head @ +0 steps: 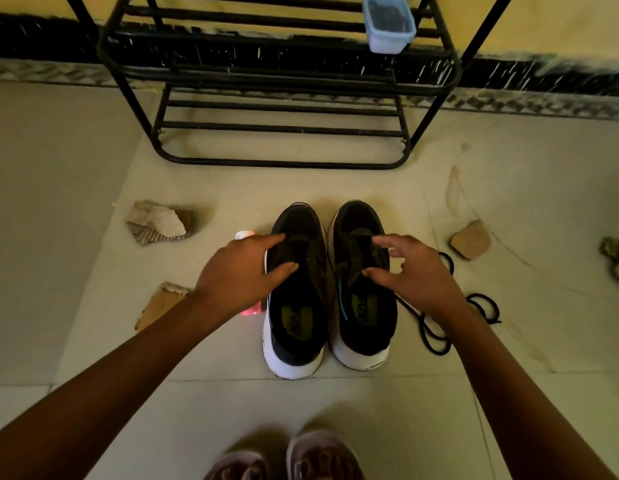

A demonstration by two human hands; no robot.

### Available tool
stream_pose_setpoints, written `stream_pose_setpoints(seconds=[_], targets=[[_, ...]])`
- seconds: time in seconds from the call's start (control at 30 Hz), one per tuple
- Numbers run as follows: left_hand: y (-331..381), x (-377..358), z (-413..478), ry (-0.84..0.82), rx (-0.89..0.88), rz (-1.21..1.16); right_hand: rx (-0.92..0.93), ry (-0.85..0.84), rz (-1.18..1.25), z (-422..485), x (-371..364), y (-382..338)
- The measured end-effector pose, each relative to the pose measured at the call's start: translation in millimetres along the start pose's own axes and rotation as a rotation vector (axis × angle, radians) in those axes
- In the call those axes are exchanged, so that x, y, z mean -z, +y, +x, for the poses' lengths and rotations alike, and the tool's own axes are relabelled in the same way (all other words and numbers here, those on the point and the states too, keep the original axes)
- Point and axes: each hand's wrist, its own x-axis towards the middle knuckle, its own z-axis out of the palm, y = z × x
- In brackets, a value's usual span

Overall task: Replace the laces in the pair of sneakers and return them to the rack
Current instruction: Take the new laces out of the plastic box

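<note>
Two black sneakers: left sneaker (297, 327), right sneaker (365, 323). One rack (284, 126), one plastic container (387, 26), four stone pieces (155, 221), two hands: left hand (232, 275), right hand (419, 275). Two feet (322, 455). Loose laces (438, 351), number unclear

I am stretching both bare arms forward and down, palms turned downward. My left hand (237, 271) and right hand (417, 271) are angling inward toward each other, thumbs and forefingers spreading apart, fingers loosely bent, gripping nothing.

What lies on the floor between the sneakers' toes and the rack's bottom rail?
Nothing: the head view shows only bare floor between sneakers and rack.
</note>
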Motion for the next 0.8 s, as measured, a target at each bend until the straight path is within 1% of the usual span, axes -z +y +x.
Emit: stream_pose_setpoints(seconds=[0.17, 0.27, 0.43, 0.53, 0.7, 0.8], targets=[[18.7, 25.5, 13.7, 0.182, -0.174, -0.109, 0.159, 0.146, 0.100, 14.1, 13.7, -31.9], [32.2, 40.4, 23.6, 0.234, -0.227, -0.144, 0.251, 0.225, 0.111, 25.4, 22.8, -49.0], [55.1, 66.1, 48.7, 0.270, -0.295, -0.170, 0.341, 0.360, 0.148, 50.3, 44.6, -71.9], [69.0, 82.4, 72.5, 0.257, -0.309, -0.200, 0.395, 0.435, 0.152, 71.7, 63.3, -80.6], [91.7, 105.0, 122.4, 0.265, -0.333, -0.228, 0.396, 0.521, 0.178, 113.1, 97.0, -91.1], [103.7, 111.3, 152.3, 0.286, -0.310, -0.267, 0.388, 0.585, 0.192, 137.8, 113.5, -91.4]])
